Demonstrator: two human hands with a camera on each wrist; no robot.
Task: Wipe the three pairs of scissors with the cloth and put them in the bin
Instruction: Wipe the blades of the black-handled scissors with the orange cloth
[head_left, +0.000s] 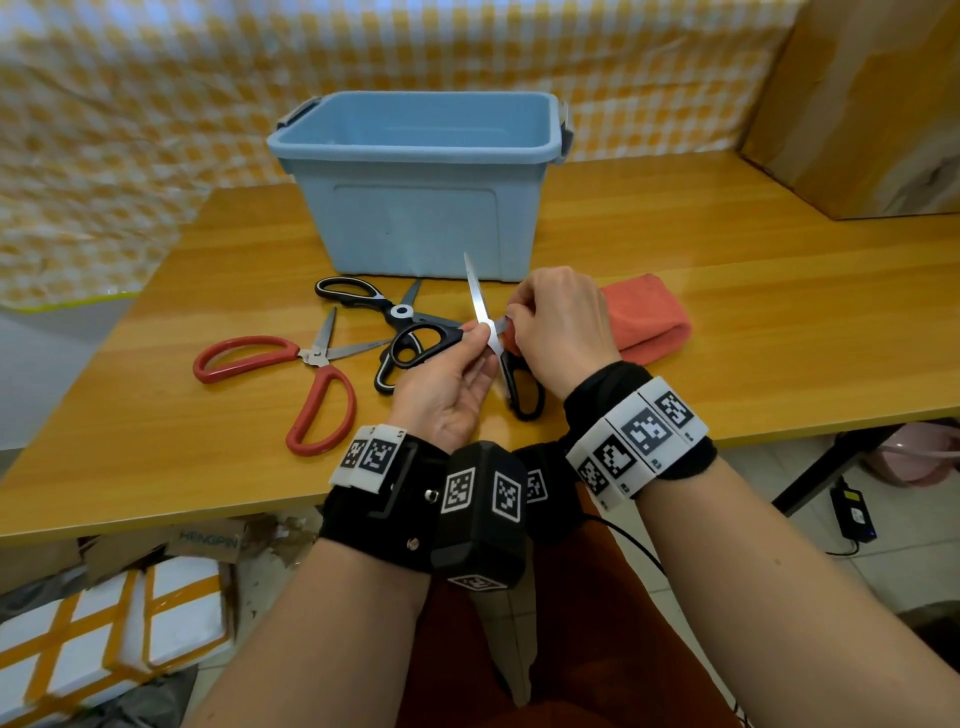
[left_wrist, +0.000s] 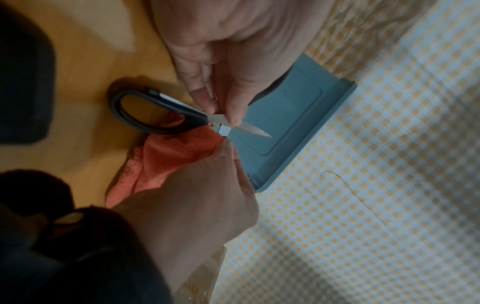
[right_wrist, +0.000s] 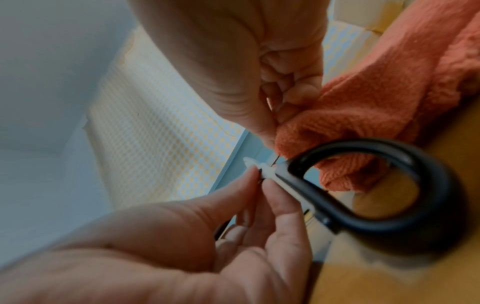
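While red scissors (head_left: 291, 379) lie nearby, black scissors (head_left: 389, 317) front the bin (head_left: 415, 171).

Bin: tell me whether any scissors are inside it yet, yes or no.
No, the head view shows the blue bin with a bare interior, while two pairs lie on the table and one is in hand.

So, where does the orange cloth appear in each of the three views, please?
Head: orange cloth lies right of centre on the table, its near end under the right hand.
Left wrist: lower centre-left, bunched under the scissors' black handle.
Right wrist: upper right, pinched by the fingers.
Shared landmark: blue bin.
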